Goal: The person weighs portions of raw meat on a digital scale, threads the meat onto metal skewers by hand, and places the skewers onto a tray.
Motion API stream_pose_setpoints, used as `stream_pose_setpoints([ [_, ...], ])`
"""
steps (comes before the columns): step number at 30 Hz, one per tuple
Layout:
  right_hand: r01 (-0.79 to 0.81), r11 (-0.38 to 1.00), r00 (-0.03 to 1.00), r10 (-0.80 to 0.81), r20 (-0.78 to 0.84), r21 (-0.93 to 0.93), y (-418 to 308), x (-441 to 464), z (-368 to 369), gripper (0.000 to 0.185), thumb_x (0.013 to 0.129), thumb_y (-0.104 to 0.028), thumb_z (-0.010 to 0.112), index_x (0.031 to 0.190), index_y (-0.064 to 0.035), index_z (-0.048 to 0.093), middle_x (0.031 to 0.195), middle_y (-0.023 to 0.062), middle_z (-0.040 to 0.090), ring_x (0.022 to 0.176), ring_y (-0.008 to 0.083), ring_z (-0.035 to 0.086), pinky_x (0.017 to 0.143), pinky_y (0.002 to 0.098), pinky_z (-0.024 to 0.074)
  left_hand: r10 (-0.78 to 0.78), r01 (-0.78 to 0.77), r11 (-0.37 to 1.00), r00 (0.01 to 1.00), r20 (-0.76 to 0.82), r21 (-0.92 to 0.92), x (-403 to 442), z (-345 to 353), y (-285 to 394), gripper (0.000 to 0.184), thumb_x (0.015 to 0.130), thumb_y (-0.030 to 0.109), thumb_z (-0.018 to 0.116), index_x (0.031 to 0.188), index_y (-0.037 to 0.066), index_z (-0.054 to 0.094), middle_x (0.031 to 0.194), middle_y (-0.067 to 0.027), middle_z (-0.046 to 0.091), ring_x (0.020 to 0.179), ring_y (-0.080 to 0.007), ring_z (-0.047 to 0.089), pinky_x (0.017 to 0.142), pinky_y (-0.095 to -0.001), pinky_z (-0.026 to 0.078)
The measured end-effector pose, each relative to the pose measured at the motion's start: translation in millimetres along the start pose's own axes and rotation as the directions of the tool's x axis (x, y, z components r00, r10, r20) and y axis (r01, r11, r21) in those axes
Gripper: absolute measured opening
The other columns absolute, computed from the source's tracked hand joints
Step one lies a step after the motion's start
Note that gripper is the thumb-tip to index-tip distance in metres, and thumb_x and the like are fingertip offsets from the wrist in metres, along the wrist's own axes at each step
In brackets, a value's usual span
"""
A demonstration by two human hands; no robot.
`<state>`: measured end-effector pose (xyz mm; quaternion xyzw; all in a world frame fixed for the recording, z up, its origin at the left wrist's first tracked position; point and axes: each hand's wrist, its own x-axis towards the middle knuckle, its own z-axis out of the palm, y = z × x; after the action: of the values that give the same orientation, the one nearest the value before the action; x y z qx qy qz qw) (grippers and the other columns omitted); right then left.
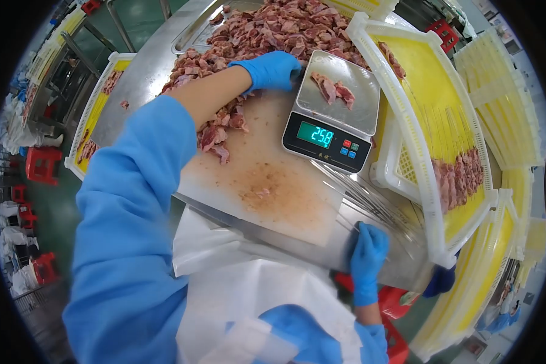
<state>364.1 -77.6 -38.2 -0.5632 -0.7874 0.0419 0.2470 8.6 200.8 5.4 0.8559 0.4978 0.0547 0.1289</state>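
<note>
My left hand (272, 70), in a blue glove, is curled at the left edge of a digital scale (326, 145), beside the meat pile; its fingertips are hidden. Two small pieces of raw meat (333, 91) lie on the scale's steel pan, and the green display reads about 25.8. Lower right, my right hand (370, 252), also gloved in blue, is closed near the table's front edge. It is by the lower ends of a bundle of thin metal skewers (370, 203); what its fingers hold, if anything, cannot be made out.
A large heap of cut raw meat (273, 30) covers the back of the steel table, behind a stained white cutting board (261, 194). To the right, a white-rimmed yellow tray (424, 91) holds skewered meat (461, 176). Another tray (82, 136) stands left. Red stools (42, 165) are on the floor.
</note>
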Motion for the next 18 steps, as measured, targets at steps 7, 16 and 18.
stream_pose_setpoints([
  [7,-0.044,0.997,0.999,0.045,-0.016,0.062,-0.1,-2.1,3.7,0.034,0.074,0.008,0.057,0.105,-0.0033,0.064,0.093,0.0124,0.058,0.086,0.029,0.054,0.077,0.0367,0.045,0.024,0.049,0.83,0.992,0.123,-0.555,-50.2,-46.2,8.1,0.022,0.075,0.018,0.069,0.09,0.002,0.065,0.081,-0.0068,0.064,0.075,-0.0178,0.062,0.07,-0.0303,0.049],
  [16,-0.025,0.996,0.999,0.029,-0.042,0.089,2.1,-1.9,6.6,0.035,0.073,0.008,0.058,0.105,-0.0025,0.064,0.092,0.0109,0.059,0.085,0.0279,0.054,0.076,0.0362,0.0452,0.109,-0.113,0.991,0.992,0.06,0.072,-91.7,-42.3,9.3,0.026,0.071,0.01,0.067,0.097,0.008,0.065,0.086,-0.0109,0.065,0.081,-0.0249,0.064,0.077,-0.0353,0.05],
  [18,-0.027,0.996,0.999,0.03,-0.037,0.088,1.4,-2.3,5.7,0.035,0.073,0.008,0.058,0.105,-0.0027,0.064,0.091,0.011,0.059,0.085,0.0278,0.055,0.076,0.0363,0.0452,0.189,-0.2,0.978,0.972,0.14,0.068,-122.0,-37.9,20.2,0.026,0.068,0.011,0.067,0.094,0.009,0.063,0.086,-0.0124,0.064,0.079,-0.0298,0.062,0.075,-0.0373,0.05],
])
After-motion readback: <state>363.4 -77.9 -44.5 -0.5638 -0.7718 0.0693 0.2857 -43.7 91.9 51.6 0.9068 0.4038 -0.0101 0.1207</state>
